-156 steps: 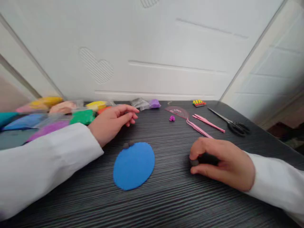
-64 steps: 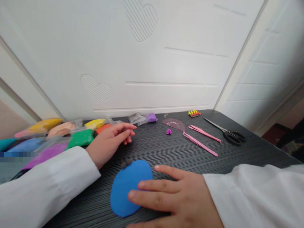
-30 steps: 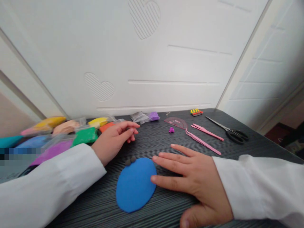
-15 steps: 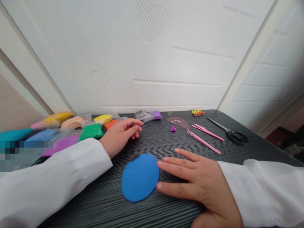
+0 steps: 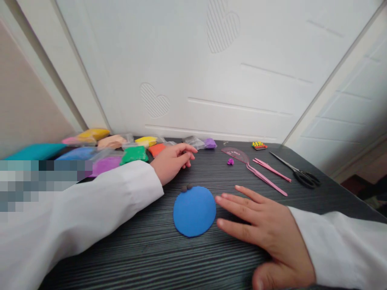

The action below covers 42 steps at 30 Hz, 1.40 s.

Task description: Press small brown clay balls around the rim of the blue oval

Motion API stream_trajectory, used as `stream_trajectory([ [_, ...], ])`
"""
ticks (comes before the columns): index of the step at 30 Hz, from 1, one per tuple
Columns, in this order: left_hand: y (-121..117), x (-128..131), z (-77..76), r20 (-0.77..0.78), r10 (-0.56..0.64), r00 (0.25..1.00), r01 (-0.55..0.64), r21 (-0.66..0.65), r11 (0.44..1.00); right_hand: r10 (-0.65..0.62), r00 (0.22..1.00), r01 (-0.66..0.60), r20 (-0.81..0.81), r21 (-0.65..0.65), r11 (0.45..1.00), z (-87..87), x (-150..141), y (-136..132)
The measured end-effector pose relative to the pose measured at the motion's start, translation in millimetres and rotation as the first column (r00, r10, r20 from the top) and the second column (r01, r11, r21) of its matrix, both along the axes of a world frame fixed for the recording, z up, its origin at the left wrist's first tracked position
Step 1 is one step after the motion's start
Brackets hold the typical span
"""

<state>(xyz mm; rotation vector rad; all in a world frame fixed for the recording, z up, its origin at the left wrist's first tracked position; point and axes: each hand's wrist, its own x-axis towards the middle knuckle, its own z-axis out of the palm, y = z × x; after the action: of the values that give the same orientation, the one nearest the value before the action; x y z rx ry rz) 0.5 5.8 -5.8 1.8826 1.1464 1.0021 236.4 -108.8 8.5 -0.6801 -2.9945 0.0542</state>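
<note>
A flat blue clay disc (image 5: 195, 211) lies on the dark table, with two small dark clay balls (image 5: 186, 187) at its far edge. My right hand (image 5: 263, 225) is spread palm down to the right of the disc. Its fingertips are at the disc's right edge; whether they touch it I cannot tell. Beyond the disc, my left hand (image 5: 172, 161) rests near the bags of clay, fingers loosely bent and a gap by the thumb. Nothing shows in it, though its palm is hidden. A small purple clay piece (image 5: 230, 161) lies to its right.
Bagged clay in several colours, including a green bag (image 5: 134, 154), lines the left and back. A clear protractor (image 5: 235, 154), pink tweezers (image 5: 267, 177), another pink tool (image 5: 273, 170), black-handled scissors (image 5: 298, 171) and a small yellow-red piece (image 5: 259, 145) lie at the right. A white panel (image 5: 181, 60) stands behind.
The view has shifted, so everything on the table appears further right and the disc slightly higher. Both hands keep nearly the same pose and place beside the disc.
</note>
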Motion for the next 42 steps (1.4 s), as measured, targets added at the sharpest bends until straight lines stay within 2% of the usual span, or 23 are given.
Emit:
stream_trajectory([
  [4, 2, 0, -2.0, 0.029, -0.002, 1.000, 0.002, 0.006, 1.000, 0.146, 0.989, -0.142, 0.035, -0.087, 0.986, 1.7, -17, -8],
  [7, 2, -1, -2.4, 0.028, -0.004, 1.000, 0.003, 0.010, 1.000, 0.079, 0.997, -0.079, 0.005, -0.058, 0.995, 0.9, -26, 3],
  [10, 2, -1, -2.4, 0.026, -0.006, 1.000, 0.006, -0.005, 1.000, -0.029, 0.999, 0.029, -0.020, 0.005, 1.000, -0.9, -18, 14],
  [12, 1, -1, -2.3, 0.028, -0.008, 1.000, 0.008, -0.008, 1.000, -0.053, 0.998, 0.053, -0.027, 0.019, 0.998, -1.5, -9, 12],
  [15, 0, 1, -1.8, 0.025, -0.013, 1.000, 0.013, -0.001, 1.000, -0.012, 1.000, 0.012, -0.025, -0.001, 1.000, -1.2, -7, -1],
  [19, -1, 1, -0.7, 0.023, -0.001, 1.000, 0.001, -0.004, 1.000, 0.070, 0.997, -0.071, -0.008, -0.035, 0.997, -1.0, -25, -4],
  [21, -1, 1, -0.3, 0.023, -0.001, 1.000, 0.001, -0.002, 1.000, 0.052, 0.999, -0.052, -0.002, -0.007, 0.999, -1.3, -31, 5],
  [24, -1, 0, -0.7, 0.018, -0.006, 1.000, 0.006, 0.008, 1.000, -0.020, 1.000, 0.020, -0.004, 0.055, 0.998, -1.7, -25, 20],
  [27, 1, 0, -2.2, 0.014, 0.001, 1.000, -0.001, 0.013, 1.000, -0.052, 0.998, 0.054, -0.017, 0.087, 0.995, -1.8, -12, 19],
  [31, 2, 0, -3.2, 0.015, -0.014, 1.000, 0.014, 0.014, 1.000, 0.031, 0.999, -0.031, -0.028, 0.032, 0.999, -2.5, -15, 1],
  [34, 1, 0, -2.6, 0.018, -0.015, 1.000, 0.015, 0.020, 1.000, 0.084, 0.996, -0.084, -0.037, -0.001, 0.996, -3.2, -31, 2],
  [36, 0, -1, -1.9, 0.017, -0.013, 1.000, 0.013, 0.020, 1.000, 0.060, 0.998, -0.060, -0.032, 0.014, 0.998, -3.1, -36, 12],
  [39, 0, -1, -1.0, 0.015, -0.010, 1.000, 0.010, 0.005, 1.000, -0.025, 1.000, 0.025, -0.015, 0.046, 0.999, -2.6, -29, 26],
  [42, 0, 0, -0.5, 0.008, -0.007, 1.000, 0.007, -0.012, 1.000, -0.067, 0.998, 0.068, -0.021, 0.046, 0.997, -2.0, -13, 21],
])
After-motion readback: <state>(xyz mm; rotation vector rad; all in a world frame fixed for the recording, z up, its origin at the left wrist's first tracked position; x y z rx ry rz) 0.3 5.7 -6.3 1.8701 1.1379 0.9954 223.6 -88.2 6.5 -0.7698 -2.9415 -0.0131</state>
